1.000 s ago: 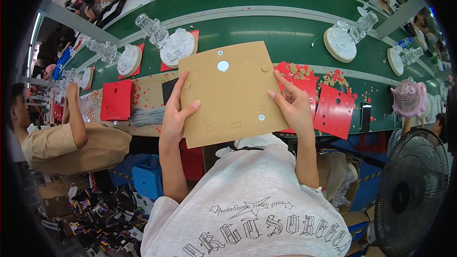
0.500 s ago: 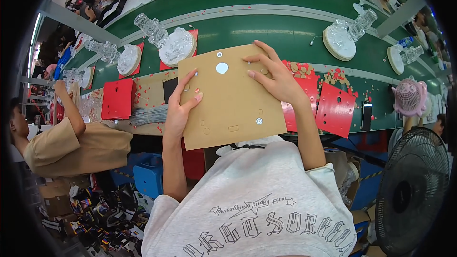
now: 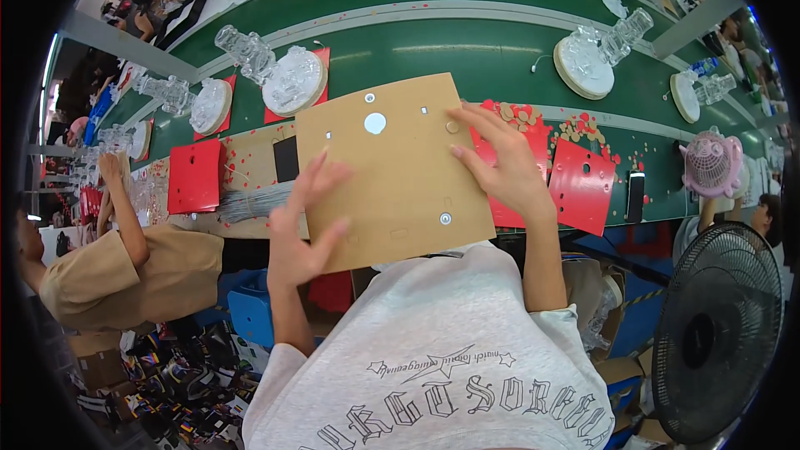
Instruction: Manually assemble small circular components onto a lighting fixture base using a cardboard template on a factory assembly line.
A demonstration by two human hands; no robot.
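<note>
A brown cardboard sheet (image 3: 392,175) is held up in front of my chest, tilted, over the bench's near edge. It has a large round hole near its far edge, several small holes, and cut outlines still filled with card. My right hand (image 3: 512,167) grips its right edge, with fingers and thumb lying on the brown face. My left hand (image 3: 304,229) is smeared by motion at the left edge, fingers and thumb spread apart over the card. The sheet's underside is hidden.
Red sheets lie in a stack (image 3: 194,177) at left and singly (image 3: 583,186) at right, near loose red and brown discs (image 3: 583,127). Thin wires (image 3: 262,202), a phone (image 3: 635,197), clear glass lamps (image 3: 293,82), a pink fan (image 3: 712,164) and a black fan (image 3: 717,333) surround me. A co-worker (image 3: 137,258) works at left.
My left hand has slid down toward the sheet's lower left, its fingers spreading. My right hand has shifted down the right edge, and its fingertips have drawn back toward that edge.
</note>
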